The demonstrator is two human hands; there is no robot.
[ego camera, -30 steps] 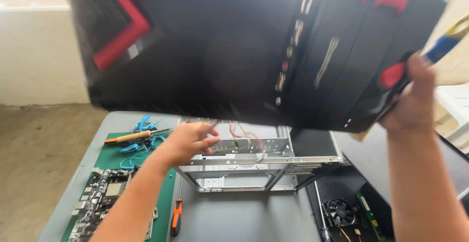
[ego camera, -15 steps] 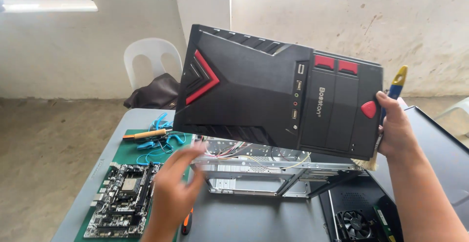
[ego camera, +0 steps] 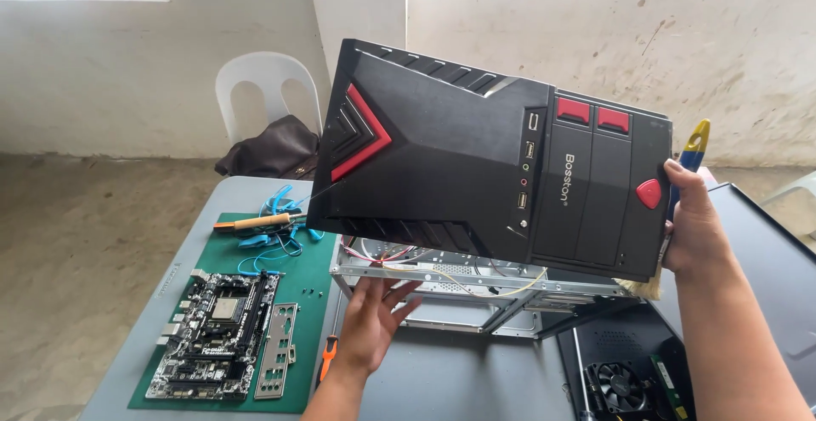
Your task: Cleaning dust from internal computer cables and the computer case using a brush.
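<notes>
My right hand point(ego camera: 693, 225) grips the right edge of a black computer case front panel point(ego camera: 459, 174) with red accents, holding it tilted in the air above the table. The same hand also pins a brush point(ego camera: 694, 145) with a blue and yellow handle against the panel; its bristles show below the panel's corner. My left hand point(ego camera: 374, 319) is open, palm up with fingers spread, just under the panel's lower edge. It is in front of the bare metal chassis point(ego camera: 476, 289), from which thin wires run up to the panel.
On the grey table, a green mat point(ego camera: 314, 293) carries a motherboard point(ego camera: 217, 332), a metal port plate point(ego camera: 276, 361), a wooden-handled tool point(ego camera: 255, 221) and blue cables point(ego camera: 276, 242). An orange screwdriver point(ego camera: 327, 357) lies by my left wrist. A fan card point(ego camera: 620, 383) and dark side panel point(ego camera: 765, 251) sit at right. A white chair point(ego camera: 268, 89) stands behind.
The front panel has moved away from the camera and now hangs lower and to the right. My left hand has turned palm up beneath it.
</notes>
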